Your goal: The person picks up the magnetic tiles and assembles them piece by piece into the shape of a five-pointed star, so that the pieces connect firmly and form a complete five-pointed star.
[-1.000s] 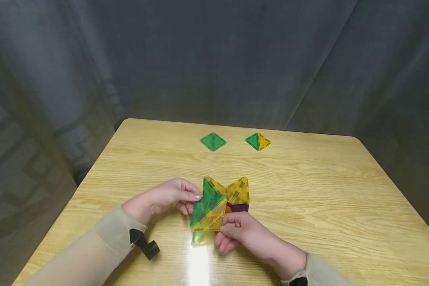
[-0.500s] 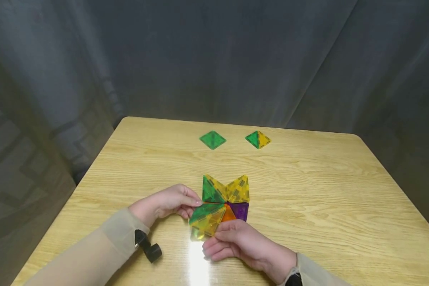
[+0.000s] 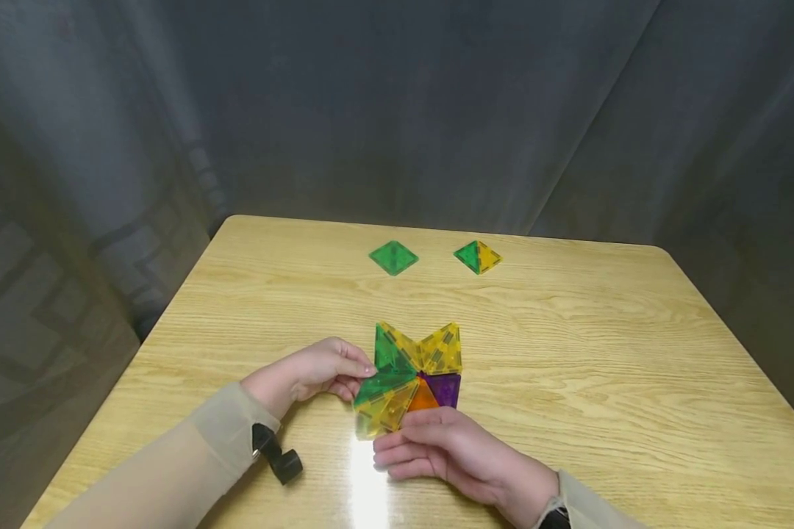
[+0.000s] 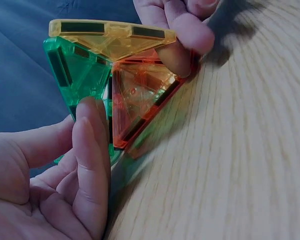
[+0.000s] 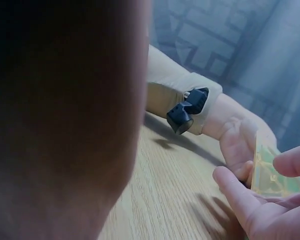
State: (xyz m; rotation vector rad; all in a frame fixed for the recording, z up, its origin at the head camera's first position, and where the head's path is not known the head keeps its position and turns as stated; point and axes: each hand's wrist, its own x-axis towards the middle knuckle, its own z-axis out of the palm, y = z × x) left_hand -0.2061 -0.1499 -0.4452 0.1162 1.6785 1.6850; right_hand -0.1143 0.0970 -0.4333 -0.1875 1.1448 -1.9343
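Observation:
In the head view, translucent magnetic tiles form a star-like shape near the front of the table. My left hand (image 3: pixel 327 371) pinches the left edge of a green tile (image 4: pixel 82 72) between thumb and fingers. My right hand (image 3: pixel 446 455) pinches the near corner of a yellow tile (image 3: pixel 392 406), which stands tilted up from the table beside the green one. An orange tile (image 3: pixel 423 397) and a purple tile (image 3: pixel 446 388) lie on the right, partly behind the right hand. At the back of the shape are yellow tiles (image 3: pixel 442 349). The left wrist view shows an orange-red tile (image 4: pixel 142 92) under the yellow one.
Farther back on the wooden table (image 3: pixel 602 330) lie a green diamond (image 3: pixel 393 258) and a green-and-yellow diamond (image 3: pixel 478 257), each of two triangles. A black camera (image 3: pixel 278 455) sits on the left cuff. Dark curtains (image 3: pixel 397 110) hang behind.
The yellow and green tiles at the front left have been lowered from a steeper tilt, uncovering more of the orange and purple tiles. My right hand has moved slightly left and nearer the front.

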